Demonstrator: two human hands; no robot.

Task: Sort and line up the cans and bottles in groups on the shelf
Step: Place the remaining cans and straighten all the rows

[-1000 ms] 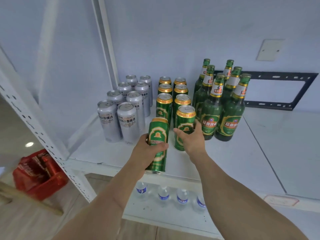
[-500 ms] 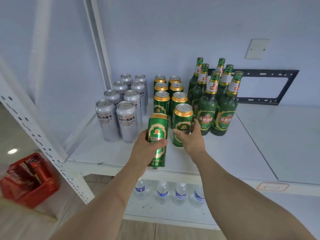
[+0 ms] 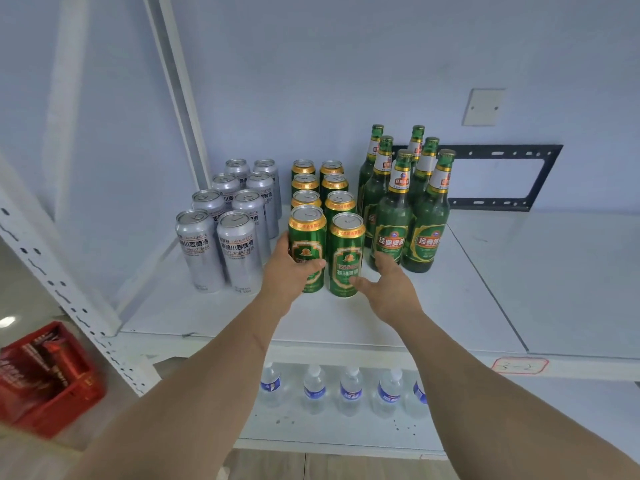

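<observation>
The tall green aluminium can with the gold rim [image 3: 307,247] that your left hand [image 3: 289,271] was carrying a second ago, tilted above the shelf edge, now stands upright at the front of the left green column, just beside the matching front can [image 3: 346,252] of the right column. Your left grip is wrapped around it, thumb across the label. Your right hand [image 3: 389,289], which was steadying that right-hand can, has loosened: fingers spread and relaxed, thumb near the can's base, holding nothing.

By the look of it, the green cans now make two even columns on the white metal shelf [image 3: 346,317], between the silver wheat-beer cans [image 3: 221,233] on the left and the green glass bottles [image 3: 403,202] on the right, so this group seems complete.

Your left palm hides the can's lower label. Whether its base sits fully flat cannot be told. The rear cans show only their tops.
</observation>
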